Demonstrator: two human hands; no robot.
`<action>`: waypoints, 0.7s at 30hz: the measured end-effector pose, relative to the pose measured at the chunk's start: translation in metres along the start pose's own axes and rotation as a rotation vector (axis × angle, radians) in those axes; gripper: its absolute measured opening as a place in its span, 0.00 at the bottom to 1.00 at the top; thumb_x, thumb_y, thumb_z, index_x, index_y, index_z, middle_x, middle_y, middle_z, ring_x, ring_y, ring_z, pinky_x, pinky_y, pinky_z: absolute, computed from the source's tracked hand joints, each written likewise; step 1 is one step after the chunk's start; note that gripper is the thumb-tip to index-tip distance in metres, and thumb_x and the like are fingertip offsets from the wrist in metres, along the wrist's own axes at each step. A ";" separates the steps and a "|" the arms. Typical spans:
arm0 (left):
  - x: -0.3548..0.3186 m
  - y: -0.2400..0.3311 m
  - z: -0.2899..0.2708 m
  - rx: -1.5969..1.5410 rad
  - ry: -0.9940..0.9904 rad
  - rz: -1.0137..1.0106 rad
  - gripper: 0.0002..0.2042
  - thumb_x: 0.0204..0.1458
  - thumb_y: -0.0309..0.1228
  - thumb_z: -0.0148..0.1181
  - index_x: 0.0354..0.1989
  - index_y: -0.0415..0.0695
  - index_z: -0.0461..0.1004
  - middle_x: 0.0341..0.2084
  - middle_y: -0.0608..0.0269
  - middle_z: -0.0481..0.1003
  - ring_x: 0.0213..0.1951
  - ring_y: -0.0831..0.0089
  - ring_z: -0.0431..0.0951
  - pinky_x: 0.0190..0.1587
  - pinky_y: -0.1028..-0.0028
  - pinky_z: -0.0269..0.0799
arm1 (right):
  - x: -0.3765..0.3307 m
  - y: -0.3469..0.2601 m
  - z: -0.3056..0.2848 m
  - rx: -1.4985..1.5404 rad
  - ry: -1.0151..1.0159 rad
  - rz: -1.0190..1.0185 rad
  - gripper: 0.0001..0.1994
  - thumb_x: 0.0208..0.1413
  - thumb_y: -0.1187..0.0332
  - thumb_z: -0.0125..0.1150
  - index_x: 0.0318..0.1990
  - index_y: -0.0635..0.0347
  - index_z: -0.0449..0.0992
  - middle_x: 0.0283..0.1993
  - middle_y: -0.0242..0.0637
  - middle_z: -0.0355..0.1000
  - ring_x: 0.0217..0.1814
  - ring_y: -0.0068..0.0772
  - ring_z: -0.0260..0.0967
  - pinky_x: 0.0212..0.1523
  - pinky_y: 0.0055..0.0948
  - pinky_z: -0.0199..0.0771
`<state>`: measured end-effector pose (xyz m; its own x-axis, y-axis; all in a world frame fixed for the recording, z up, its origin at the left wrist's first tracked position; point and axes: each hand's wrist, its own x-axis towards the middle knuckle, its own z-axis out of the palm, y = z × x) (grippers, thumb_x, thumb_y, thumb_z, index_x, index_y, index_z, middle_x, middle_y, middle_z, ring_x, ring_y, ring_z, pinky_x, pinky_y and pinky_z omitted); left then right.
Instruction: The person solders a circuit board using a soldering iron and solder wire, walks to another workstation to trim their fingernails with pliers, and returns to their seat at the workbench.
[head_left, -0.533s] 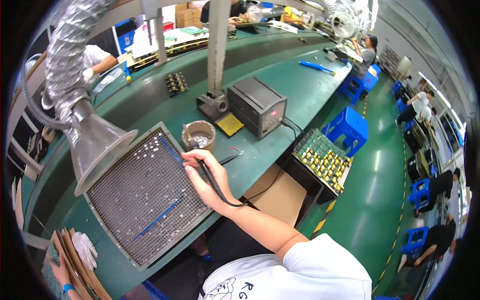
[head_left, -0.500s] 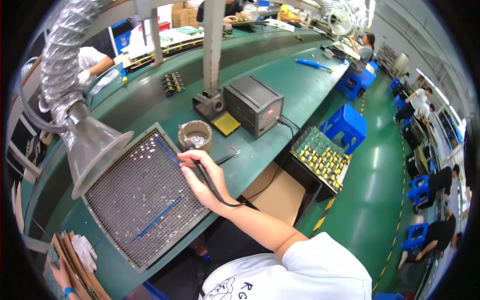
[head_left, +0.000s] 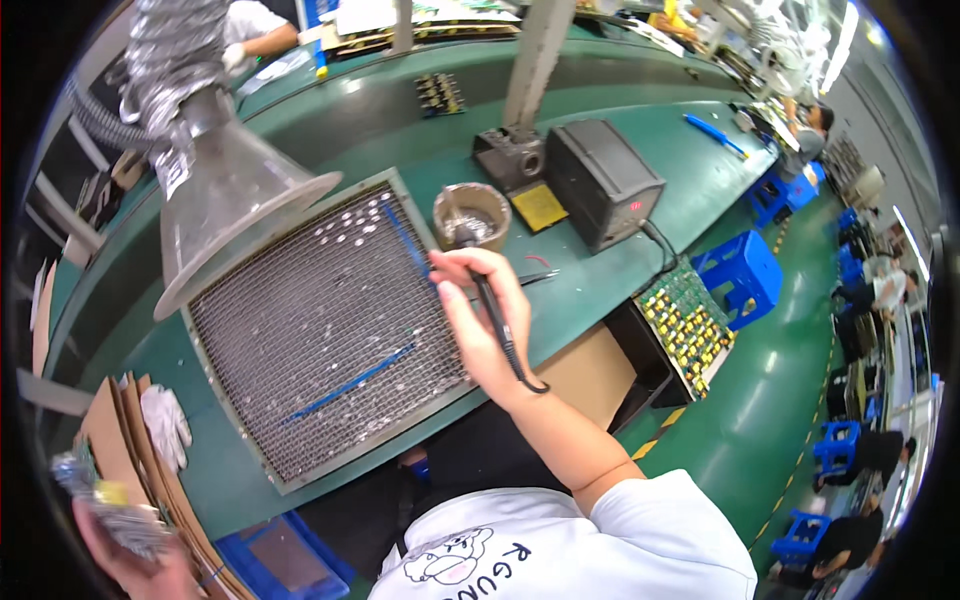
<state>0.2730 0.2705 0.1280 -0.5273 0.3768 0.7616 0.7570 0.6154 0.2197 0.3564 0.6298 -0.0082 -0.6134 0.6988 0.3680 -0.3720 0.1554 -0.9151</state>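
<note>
Your right hand [head_left: 485, 320] has slid right, off the mesh tray [head_left: 320, 330], gripping the soldering iron [head_left: 492, 310] beside the round tin [head_left: 472, 215]. Your left hand [head_left: 130, 560] clutches a shiny bundle [head_left: 100, 505].

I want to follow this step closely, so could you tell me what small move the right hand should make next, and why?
Probably lift the iron out of the pot and swing it left over the mesh tray. The right hand holds the iron with its tip at the pot, and the tray lies just beside it. The left hand, at the lower left, holds something I cannot make out.
</note>
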 end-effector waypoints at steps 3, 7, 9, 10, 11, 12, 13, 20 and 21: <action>-0.018 0.015 0.008 -0.203 -0.509 0.116 0.35 0.37 0.41 0.67 0.55 0.36 0.66 0.52 0.48 0.69 0.51 0.53 0.70 0.54 0.52 0.62 | -0.002 -0.001 0.016 0.010 -0.040 -0.006 0.14 0.57 0.83 0.50 0.51 0.65 0.64 0.52 0.45 0.69 0.52 0.31 0.70 0.56 0.28 0.67; 0.009 0.029 0.088 -0.306 -0.689 0.218 0.34 0.29 0.35 0.72 0.52 0.41 0.70 0.50 0.52 0.69 0.49 0.53 0.70 0.54 0.56 0.62 | -0.003 0.001 0.008 -0.008 0.016 -0.011 0.14 0.57 0.82 0.49 0.51 0.65 0.64 0.52 0.47 0.70 0.52 0.33 0.69 0.56 0.29 0.67; 0.019 0.027 0.107 -0.345 -0.685 0.186 0.36 0.29 0.33 0.72 0.53 0.43 0.69 0.50 0.54 0.69 0.51 0.54 0.69 0.55 0.55 0.61 | -0.002 0.002 0.013 0.052 -0.009 0.017 0.14 0.57 0.82 0.49 0.51 0.65 0.64 0.52 0.49 0.70 0.52 0.33 0.69 0.56 0.30 0.67; 0.020 0.020 0.122 -0.328 -0.688 0.156 0.36 0.29 0.33 0.72 0.53 0.43 0.69 0.50 0.54 0.69 0.51 0.54 0.69 0.55 0.55 0.61 | -0.003 0.004 0.014 0.033 0.009 0.009 0.14 0.57 0.81 0.49 0.51 0.66 0.64 0.52 0.50 0.70 0.52 0.34 0.70 0.57 0.31 0.66; 0.023 0.016 0.132 -0.373 -0.669 0.157 0.37 0.29 0.34 0.72 0.55 0.44 0.68 0.51 0.55 0.68 0.52 0.55 0.68 0.57 0.54 0.59 | -0.003 0.001 0.016 0.015 0.029 -0.004 0.14 0.57 0.81 0.50 0.52 0.66 0.64 0.52 0.51 0.71 0.52 0.35 0.70 0.57 0.32 0.66; 0.024 0.012 0.138 -0.418 -0.648 0.161 0.38 0.29 0.34 0.73 0.56 0.45 0.67 0.52 0.56 0.68 0.54 0.56 0.67 0.59 0.52 0.57 | -0.003 -0.001 0.019 0.026 0.007 0.007 0.14 0.57 0.81 0.50 0.52 0.66 0.64 0.52 0.51 0.71 0.52 0.35 0.70 0.57 0.32 0.66; 0.024 0.010 0.145 -0.412 -0.647 0.145 0.38 0.29 0.34 0.73 0.56 0.45 0.67 0.52 0.56 0.68 0.54 0.56 0.67 0.59 0.52 0.57 | -0.003 -0.001 0.020 0.011 0.006 0.003 0.14 0.58 0.81 0.49 0.52 0.66 0.64 0.52 0.51 0.71 0.52 0.36 0.70 0.57 0.33 0.66; 0.011 0.013 0.166 -0.380 -0.650 0.113 0.39 0.31 0.44 0.72 0.58 0.49 0.67 0.54 0.59 0.68 0.56 0.56 0.66 0.64 0.47 0.44 | -0.005 0.002 0.018 -0.022 0.021 -0.008 0.14 0.57 0.80 0.50 0.52 0.65 0.64 0.52 0.50 0.71 0.52 0.33 0.70 0.56 0.30 0.67; 0.009 0.014 0.167 -0.380 -0.654 0.108 0.39 0.31 0.44 0.72 0.58 0.49 0.67 0.54 0.59 0.68 0.56 0.56 0.66 0.64 0.47 0.44 | -0.006 0.003 0.018 -0.045 0.023 -0.015 0.14 0.58 0.80 0.49 0.52 0.65 0.63 0.52 0.51 0.71 0.52 0.35 0.70 0.57 0.32 0.66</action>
<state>0.2145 0.3985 0.0361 -0.4746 0.8273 0.3006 0.8356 0.3161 0.4492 0.3464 0.6139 -0.0097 -0.5917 0.7118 0.3785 -0.3493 0.1967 -0.9161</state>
